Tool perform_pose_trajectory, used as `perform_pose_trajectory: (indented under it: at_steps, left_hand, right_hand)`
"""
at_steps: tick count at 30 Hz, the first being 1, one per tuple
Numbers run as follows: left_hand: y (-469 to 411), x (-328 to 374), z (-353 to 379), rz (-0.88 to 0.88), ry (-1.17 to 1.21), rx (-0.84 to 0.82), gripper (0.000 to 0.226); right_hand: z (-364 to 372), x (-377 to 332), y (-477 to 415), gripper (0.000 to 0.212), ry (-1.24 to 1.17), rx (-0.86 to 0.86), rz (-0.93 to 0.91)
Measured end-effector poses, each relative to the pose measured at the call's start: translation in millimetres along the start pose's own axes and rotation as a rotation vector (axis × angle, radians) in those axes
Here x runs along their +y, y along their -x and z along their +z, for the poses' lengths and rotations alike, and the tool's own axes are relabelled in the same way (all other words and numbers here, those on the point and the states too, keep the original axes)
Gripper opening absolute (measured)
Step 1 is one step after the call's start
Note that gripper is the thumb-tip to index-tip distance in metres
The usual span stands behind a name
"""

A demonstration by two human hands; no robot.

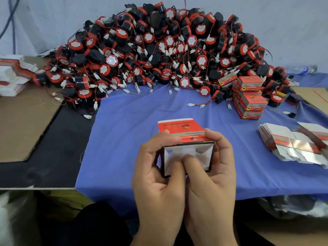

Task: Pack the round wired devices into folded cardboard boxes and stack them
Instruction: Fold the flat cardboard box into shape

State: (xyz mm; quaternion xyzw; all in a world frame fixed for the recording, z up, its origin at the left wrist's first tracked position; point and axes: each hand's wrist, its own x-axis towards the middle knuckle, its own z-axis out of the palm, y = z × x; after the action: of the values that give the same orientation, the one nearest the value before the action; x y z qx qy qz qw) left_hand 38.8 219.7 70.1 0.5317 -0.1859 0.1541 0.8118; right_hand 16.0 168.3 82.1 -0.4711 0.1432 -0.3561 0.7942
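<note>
Head view, ctr: L hand [158,176] and R hand [213,174] both grip a red-and-white cardboard box [177,127] above the blue cloth [134,132]. Fingers curl round its sides and the thumbs press the white flaps in its open near end. Print on the red top panel is upside down and blurred, not legible. Behind: pile of round wired devices [159,50] w/ red rims and white plugs. R side: stack of packed boxes [250,102] w/ yellow oval emblems, wording too small to read. Flat box blanks [292,146] lie nearer.
</note>
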Motion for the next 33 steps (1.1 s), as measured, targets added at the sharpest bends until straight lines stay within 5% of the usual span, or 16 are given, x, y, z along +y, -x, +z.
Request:
perform_pose_trajectory:
  at_steps: [6, 12, 16, 22, 26, 30, 33]
  left_hand:
    - [-0.6, 0.5, 0.8, 0.051, -0.052, -0.021, 0.053]
    - [-7.0, 4.6, -2.7, -0.121, 0.178, 0.024, 0.048]
    - [-10.0, 6.1, -6.5, -0.163, 0.190, -0.017, 0.042]
    - [-15.6, 7.8, -23.5, -0.253, -0.031, -0.206, 0.032]
    - [-21.7, 7.4, -35.5, -0.338, -0.075, -0.347, 0.021]
    - [-31.5, 7.2, -52.8, -0.505, -0.089, -0.501, 0.068]
    - [-36.1, 3.3, -52.8, -0.336, -0.368, -0.565, 0.073]
  right_hand:
    - [0.4, -1.3, 1.2, 0.063, 0.018, 0.010, -0.017]
    - [2.2, -5.5, 1.5, 0.066, -0.095, 0.120, 0.101]
    - [-3.4, -6.1, 3.7, 0.080, -0.151, -0.046, 0.255]
    - [-13.2, -11.0, -4.6, 0.087, -0.085, -0.128, 0.182]
    - [-23.8, -9.0, -12.0, 0.091, 0.081, -0.292, 0.100]
    - [-33.6, -9.6, -14.7, 0.093, 0.478, -0.443, -0.058]
    - [-35.5, -8.2, -17.5, 0.103, 0.729, -0.540, -0.192]
